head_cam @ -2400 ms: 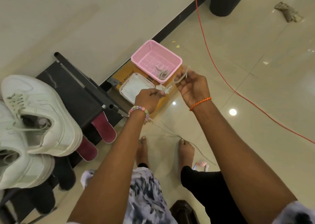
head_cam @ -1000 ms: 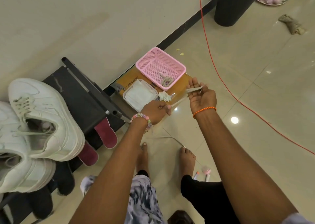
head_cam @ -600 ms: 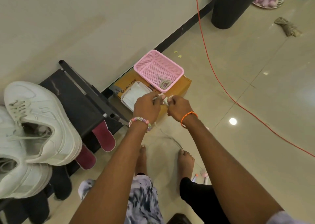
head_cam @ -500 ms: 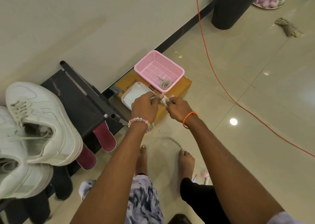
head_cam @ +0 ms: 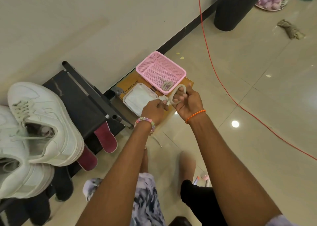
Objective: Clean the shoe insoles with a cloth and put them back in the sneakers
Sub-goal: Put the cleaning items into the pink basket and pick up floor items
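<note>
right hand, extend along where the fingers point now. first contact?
The right hand, a looped off-white shoelace wound on its fingers, points up-image toward the pink plastic mesh basket on the brown cardboard box. The basket's near rim likely comes first, though height is unclear.

Both bare forearms reach forward and converge just in front of the pink plastic mesh basket [head_cam: 161, 72]. The left hand [head_cam: 153, 109], with a pastel beaded bracelet [head_cam: 145, 121] at its wrist, is curled closed, its fingertips pinching a small white cloth scrap [head_cam: 164, 99] on the side nearest the basket. The right hand [head_cam: 187, 101], with an orange braided thread band [head_cam: 195, 115] at its wrist, sits just right of the left, its fingers [head_cam: 180, 95] folded around a loop of pale grey shoelace [head_cam: 176, 92] below the basket's near corner. Both bare feet stand well back from the basket.
</note>
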